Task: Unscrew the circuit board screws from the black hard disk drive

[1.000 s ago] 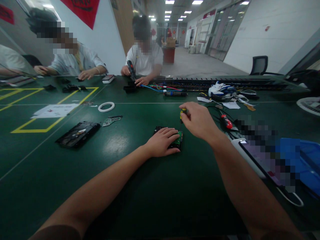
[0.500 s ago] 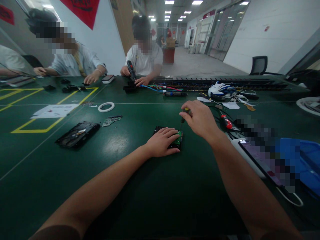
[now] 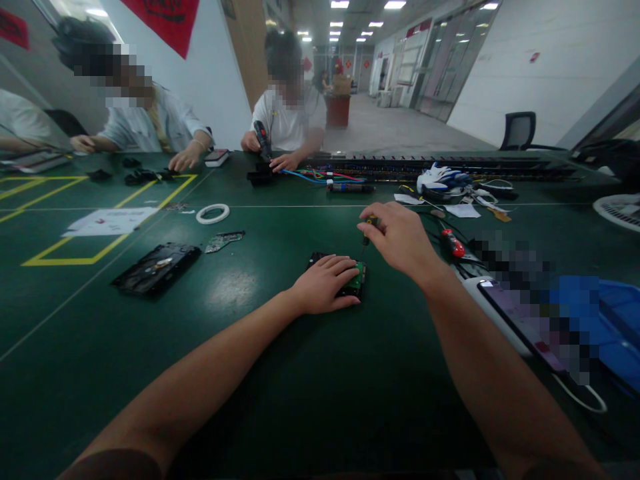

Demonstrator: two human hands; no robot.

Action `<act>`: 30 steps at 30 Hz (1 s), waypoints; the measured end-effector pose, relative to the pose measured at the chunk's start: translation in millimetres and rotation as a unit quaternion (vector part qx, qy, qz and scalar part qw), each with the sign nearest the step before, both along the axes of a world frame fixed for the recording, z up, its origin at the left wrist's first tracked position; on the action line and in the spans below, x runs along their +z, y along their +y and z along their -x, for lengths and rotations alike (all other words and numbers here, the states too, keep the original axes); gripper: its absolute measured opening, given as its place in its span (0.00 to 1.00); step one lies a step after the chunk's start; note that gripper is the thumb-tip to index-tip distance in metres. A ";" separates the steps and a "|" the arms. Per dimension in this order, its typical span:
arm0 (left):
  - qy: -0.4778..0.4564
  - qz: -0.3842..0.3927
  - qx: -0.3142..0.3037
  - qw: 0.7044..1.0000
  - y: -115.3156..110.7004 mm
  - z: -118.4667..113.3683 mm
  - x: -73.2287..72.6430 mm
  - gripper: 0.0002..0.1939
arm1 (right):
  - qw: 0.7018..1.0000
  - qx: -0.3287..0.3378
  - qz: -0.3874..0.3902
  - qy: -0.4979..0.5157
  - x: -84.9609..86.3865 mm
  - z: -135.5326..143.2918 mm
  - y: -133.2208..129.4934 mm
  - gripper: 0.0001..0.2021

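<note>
The left hand [image 3: 324, 283] lies flat on the drive [image 3: 356, 279] at mid-table [image 3: 280, 400], fingers spread, pinning it; the right hand [image 3: 400, 239] pinches a screwdriver [image 3: 367, 233] upright over its green board; seemingly a screw is being worked; next needs steady downward pressure.

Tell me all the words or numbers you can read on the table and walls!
None can be read.
Red banner on the wall: dark marks, too blurred.
White paper sheet on the green table: small print and a red mark, too small.
Red signs down the corridor: too small.
Phone screen by the right arm: blurred out.
</note>
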State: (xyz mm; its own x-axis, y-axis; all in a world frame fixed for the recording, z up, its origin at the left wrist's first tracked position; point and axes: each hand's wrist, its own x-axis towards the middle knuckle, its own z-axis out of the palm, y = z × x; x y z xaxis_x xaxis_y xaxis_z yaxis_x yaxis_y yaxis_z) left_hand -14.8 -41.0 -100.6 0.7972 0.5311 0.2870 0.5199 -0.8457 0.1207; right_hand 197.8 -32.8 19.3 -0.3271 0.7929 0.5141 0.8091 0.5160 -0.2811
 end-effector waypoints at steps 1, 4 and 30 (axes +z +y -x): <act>0.000 -0.001 0.000 1.000 0.0 0.0 -0.1 0.38 | 1.000 0.002 0.000 -0.001 0.0 -0.3 0.2 0.07; -0.003 0.002 0.002 1.000 0.1 0.0 -0.7 0.38 | 1.000 0.015 0.001 0.008 -0.5 -0.3 0.2 0.10; -0.012 0.004 -0.001 1.000 0.7 0.1 -1.7 0.37 | 1.000 0.013 0.003 0.010 0.1 0.4 -0.9 0.11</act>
